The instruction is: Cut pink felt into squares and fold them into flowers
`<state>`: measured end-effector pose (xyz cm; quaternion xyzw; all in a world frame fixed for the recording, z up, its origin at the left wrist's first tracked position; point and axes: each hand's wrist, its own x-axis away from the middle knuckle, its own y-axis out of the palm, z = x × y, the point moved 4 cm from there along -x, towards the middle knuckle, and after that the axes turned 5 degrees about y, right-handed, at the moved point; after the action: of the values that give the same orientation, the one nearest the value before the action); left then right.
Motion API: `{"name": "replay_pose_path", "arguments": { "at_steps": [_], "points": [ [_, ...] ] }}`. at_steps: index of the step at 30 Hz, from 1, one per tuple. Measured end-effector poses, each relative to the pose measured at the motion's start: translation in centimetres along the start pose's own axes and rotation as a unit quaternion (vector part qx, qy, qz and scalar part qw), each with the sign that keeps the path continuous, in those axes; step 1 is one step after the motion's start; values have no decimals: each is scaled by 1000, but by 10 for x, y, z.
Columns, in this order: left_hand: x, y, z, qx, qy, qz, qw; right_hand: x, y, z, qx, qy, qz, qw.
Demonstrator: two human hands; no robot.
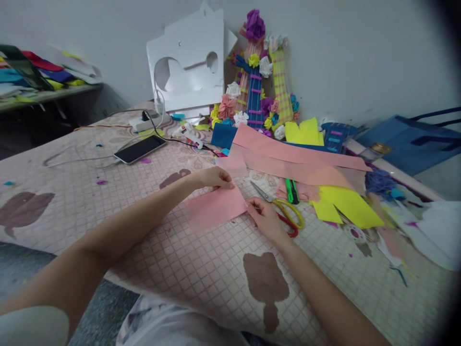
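A pink felt rectangle lies flat on the patterned bedsheet in front of me. My left hand rests on its far edge, fingers curled down onto the corner. My right hand pinches the rectangle's right edge with fingers pressed together. Scissors with yellow and red handles lie just right of my right hand, partly under it. A smaller pink piece sits just beyond my left hand.
Long pink felt strips and yellow sheets lie to the right, with a green cutter. A phone, power strip and cables sit at the far left. Flower-covered craft pieces and white cardboard lean on the wall. A blue bag is far right.
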<state>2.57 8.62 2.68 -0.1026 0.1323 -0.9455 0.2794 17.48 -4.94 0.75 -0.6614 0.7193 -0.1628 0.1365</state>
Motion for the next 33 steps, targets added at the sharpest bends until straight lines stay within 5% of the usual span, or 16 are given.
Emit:
{"name": "replay_pose_path", "arguments": {
  "at_steps": [5,11,26,33],
  "points": [
    [-3,-3,-6,22,-13,48,999,-3,0,5,-77,88,-2,993],
    [-3,-2,-10,79,-47,44,995,-8,-2,6,-19,49,36,998],
    [-2,7,-12,131,-61,-4,989,-21,0,-1,-37,22,14,999],
    [-6,12,-8,79,5,62,995,-20,2,-1,-36,26,5,999]
  ]
}}
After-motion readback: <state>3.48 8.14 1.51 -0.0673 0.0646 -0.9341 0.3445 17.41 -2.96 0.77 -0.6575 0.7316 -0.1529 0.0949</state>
